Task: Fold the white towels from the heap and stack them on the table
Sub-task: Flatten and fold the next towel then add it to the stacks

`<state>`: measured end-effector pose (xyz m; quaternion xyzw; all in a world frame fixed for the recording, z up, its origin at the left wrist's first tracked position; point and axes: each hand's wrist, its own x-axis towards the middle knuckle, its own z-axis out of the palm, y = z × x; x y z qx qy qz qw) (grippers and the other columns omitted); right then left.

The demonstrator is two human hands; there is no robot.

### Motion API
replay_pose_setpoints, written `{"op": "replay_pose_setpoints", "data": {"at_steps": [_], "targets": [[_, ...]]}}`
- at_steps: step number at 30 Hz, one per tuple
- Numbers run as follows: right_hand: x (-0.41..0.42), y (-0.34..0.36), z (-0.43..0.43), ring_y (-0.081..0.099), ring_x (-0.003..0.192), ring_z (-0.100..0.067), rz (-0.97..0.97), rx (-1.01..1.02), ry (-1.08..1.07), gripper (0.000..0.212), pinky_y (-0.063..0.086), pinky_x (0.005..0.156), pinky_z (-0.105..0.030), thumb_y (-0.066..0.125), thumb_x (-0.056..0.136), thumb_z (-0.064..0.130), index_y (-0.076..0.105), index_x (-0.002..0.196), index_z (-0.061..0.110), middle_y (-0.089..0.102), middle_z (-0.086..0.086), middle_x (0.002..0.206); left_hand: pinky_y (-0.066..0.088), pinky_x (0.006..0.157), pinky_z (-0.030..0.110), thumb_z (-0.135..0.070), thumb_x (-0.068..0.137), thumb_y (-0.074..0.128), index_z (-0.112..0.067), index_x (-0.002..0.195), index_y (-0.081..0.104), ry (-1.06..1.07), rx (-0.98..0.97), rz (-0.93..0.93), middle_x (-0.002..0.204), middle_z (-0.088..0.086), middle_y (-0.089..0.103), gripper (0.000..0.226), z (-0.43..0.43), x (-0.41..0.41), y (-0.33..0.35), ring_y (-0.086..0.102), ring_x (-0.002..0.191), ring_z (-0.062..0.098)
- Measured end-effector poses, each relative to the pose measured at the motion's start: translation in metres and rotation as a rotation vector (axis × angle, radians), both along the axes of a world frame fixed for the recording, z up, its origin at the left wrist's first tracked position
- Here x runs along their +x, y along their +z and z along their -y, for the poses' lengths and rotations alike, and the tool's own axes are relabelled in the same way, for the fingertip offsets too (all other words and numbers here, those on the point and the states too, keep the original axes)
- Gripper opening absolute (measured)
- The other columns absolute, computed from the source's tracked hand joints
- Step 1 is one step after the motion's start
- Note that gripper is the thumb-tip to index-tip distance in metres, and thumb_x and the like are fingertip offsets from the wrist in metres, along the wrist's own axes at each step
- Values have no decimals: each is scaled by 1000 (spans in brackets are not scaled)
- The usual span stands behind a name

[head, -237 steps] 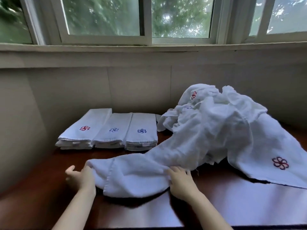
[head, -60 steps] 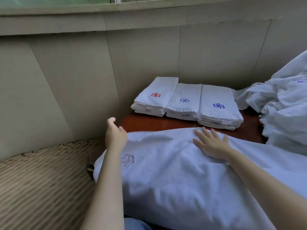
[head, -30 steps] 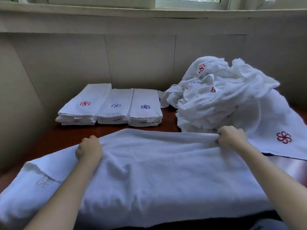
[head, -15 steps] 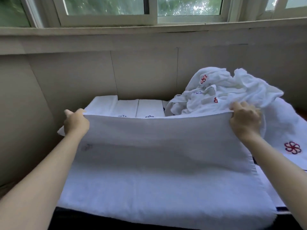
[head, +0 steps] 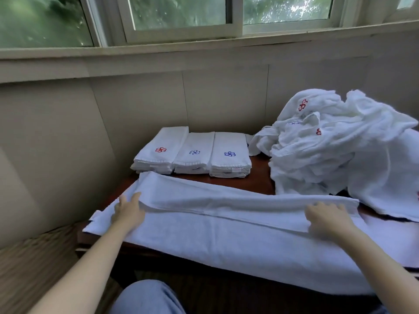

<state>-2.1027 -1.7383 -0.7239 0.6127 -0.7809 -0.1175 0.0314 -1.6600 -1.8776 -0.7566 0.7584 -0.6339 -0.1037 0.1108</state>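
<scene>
A long white towel [head: 226, 234] lies across the front of the dark wooden table [head: 260, 180], its far half doubled over into a lengthwise fold. My left hand [head: 128, 210] lies flat at the fold's left end, fingers straight. At the right end, my right hand [head: 327, 217] rests on top of the folded layer. Three stacks of folded towels [head: 195, 155] with red and blue flower marks stand side by side at the back. The heap of unfolded towels [head: 328, 150] fills the back right.
A beige panelled wall [head: 136, 105] under a window closes off the back and left of the table. A woven wicker surface [head: 34, 264] lies to the lower left. My knee in blue jeans [head: 147, 298] sits below the table's front edge.
The towel's edge, held up in the air by both hands half a second ago, has come down onto the table as a fold. Both hands have dropped onto the towel.
</scene>
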Motion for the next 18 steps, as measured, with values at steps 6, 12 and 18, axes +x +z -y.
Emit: {"op": "replay_pose_setpoints", "data": {"at_steps": [6, 12, 18], "targets": [[80, -34, 20, 45, 122, -26, 367, -176, 172, 39, 39, 99, -35, 35, 99, 41, 43, 131, 21, 45, -3, 135, 23, 112, 40, -48, 99, 27, -9, 152, -2, 94, -25, 96, 157, 11, 16, 71, -26, -14, -18, 18, 143, 28], [104, -38, 48, 53, 104, -28, 130, -315, -6, 24, 36, 85, -35, 38, 91, 21, 59, 103, 21, 57, -3, 110, 40, 98, 37, -50, 91, 42, -15, 152, -6, 176, 257, 175, 145, 10, 40, 84, -26, 1, 18, 43, 129, 30], [174, -25, 103, 52, 93, -31, 213, -450, 313, 20, 36, 70, -35, 39, 93, 19, 57, 95, 11, 54, -8, 100, 52, 72, 37, -12, 90, 44, -8, 148, 17, 336, 106, -486, 104, 18, 60, 64, -3, 30, 26, 61, 90, 30]]}}
